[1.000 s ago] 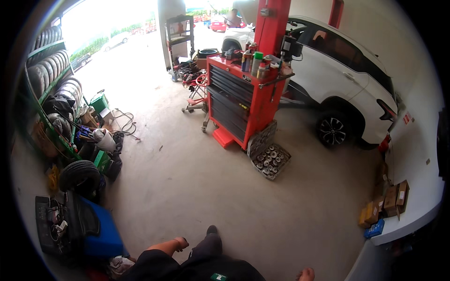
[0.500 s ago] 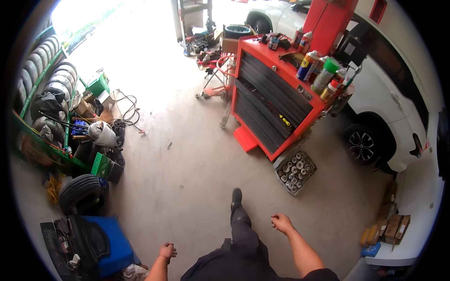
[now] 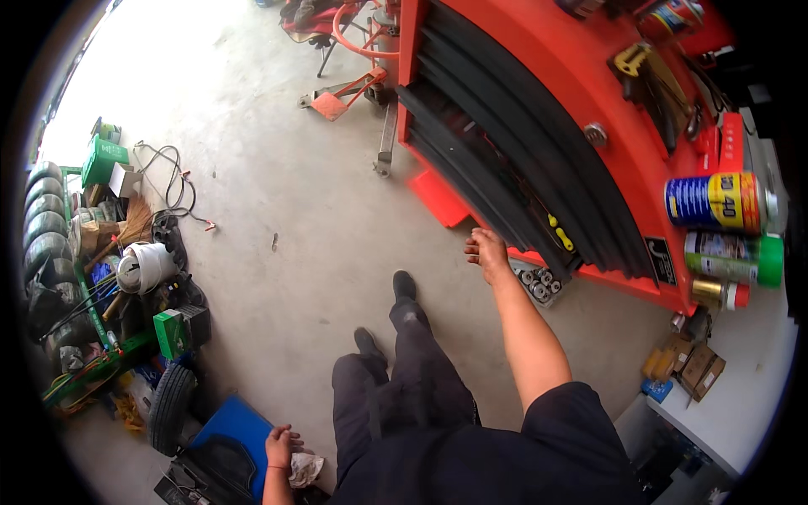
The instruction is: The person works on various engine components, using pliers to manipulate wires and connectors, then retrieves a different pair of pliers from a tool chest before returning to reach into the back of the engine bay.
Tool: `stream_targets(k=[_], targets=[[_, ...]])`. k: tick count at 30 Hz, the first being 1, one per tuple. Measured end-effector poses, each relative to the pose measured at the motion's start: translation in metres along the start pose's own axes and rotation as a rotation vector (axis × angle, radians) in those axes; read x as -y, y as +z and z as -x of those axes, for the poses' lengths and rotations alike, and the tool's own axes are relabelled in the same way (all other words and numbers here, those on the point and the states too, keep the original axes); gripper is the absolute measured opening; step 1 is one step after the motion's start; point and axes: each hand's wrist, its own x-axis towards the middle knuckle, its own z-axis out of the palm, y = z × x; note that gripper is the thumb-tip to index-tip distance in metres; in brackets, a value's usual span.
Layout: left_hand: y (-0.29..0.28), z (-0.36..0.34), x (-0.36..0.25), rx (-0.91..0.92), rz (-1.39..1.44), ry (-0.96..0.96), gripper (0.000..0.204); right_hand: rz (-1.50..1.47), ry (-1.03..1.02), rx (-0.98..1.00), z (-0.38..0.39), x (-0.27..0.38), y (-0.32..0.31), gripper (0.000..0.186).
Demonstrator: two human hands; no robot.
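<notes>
Workshop, vehicle-garage type. Tyres [image 3: 45, 223] in a row at far left; one more loose tyre [image 3: 172, 408] nearer, standing on edge. Red tool cabinet [image 3: 581, 88] with black drawers [image 3: 539, 168], one partly open, a yellow-handled tool [image 3: 561, 233] in it. Spray cans [image 3: 714, 203] and hand tools [image 3: 656, 93] on the cabinet top. Round metal parts [image 3: 543, 286] grouped at its foot. Bare grey floor [image 3: 269, 311], stained; dark cable [image 3: 172, 181] lying loose.

The chest [image 3: 572, 93] is red and black and stands upright at the far right. One drawer [image 3: 488, 181] stands partly out, running from far left to near right; a yellow tool [image 3: 562, 236] lies in it, toward the near end.
</notes>
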Motion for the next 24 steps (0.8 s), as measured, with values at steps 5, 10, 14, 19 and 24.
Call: stream_targets(k=[5, 10, 14, 19, 24], targets=[[0.015, -0.041, -0.135, 0.084, -0.161, 0.118, 0.03, 0.017, -0.026, 0.021, -0.02, 0.024, -0.009, 0.015], [0.01, -0.124, -0.168, 0.229, -0.562, 0.004, 0.033, -0.137, 0.161, -0.111, 0.013, -0.009, -0.029, 0.007], [0.014, -0.147, -0.256, 0.282, -0.472, 0.125, 0.036, -0.102, 0.145, -0.216, 0.047, 0.019, -0.024, 0.01], [0.008, -0.167, -0.365, 0.222, -0.304, 0.269, 0.034, -0.165, 0.132, -0.32, 0.046, 0.047, 0.009, 0.004], [-0.047, -0.174, -0.369, 0.101, -0.224, 0.203, 0.03, -0.166, 0.28, -0.308, -0.018, 0.041, 0.046, 0.006]])
